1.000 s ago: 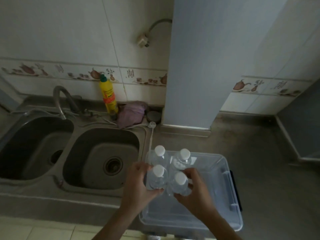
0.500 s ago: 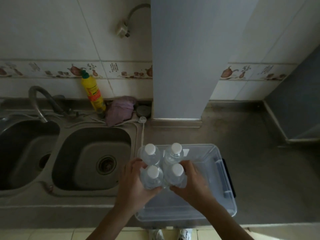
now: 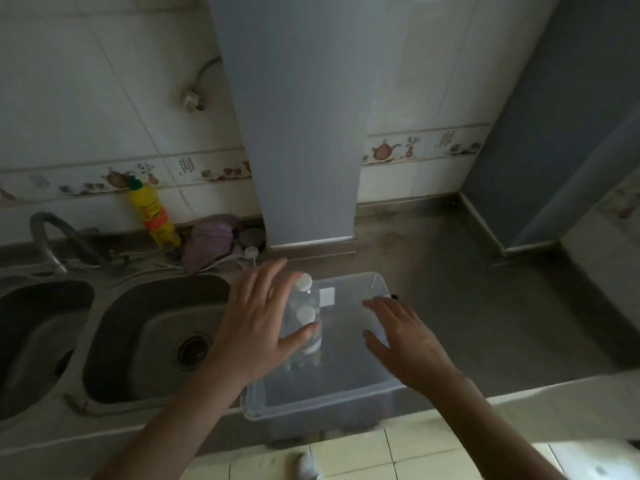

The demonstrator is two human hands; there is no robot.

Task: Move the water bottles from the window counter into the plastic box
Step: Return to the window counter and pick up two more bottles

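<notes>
A clear plastic box [image 3: 349, 388] sits on the steel counter beside the sink. Clear water bottles with white caps [image 3: 305, 315] stand upright in its left part; two caps show, the rest is hidden behind my left hand. My left hand [image 3: 258, 318] hovers over the bottles with fingers spread and straight, thumb near a cap. My right hand [image 3: 403, 336] is spread open above the box's right side and holds nothing.
A double steel sink [image 3: 152, 336] with a tap [image 3: 52, 237] lies left of the box. A yellow detergent bottle [image 3: 154, 213] and a purple cloth [image 3: 207, 240] stand at the wall. A grey pillar [image 3: 298, 133] rises behind the box. Bare counter [image 3: 485, 306] stretches right.
Both hands have let go of the bottles and lifted apart, fingers spread. The right hand moved right over the box. The camera view shifted.
</notes>
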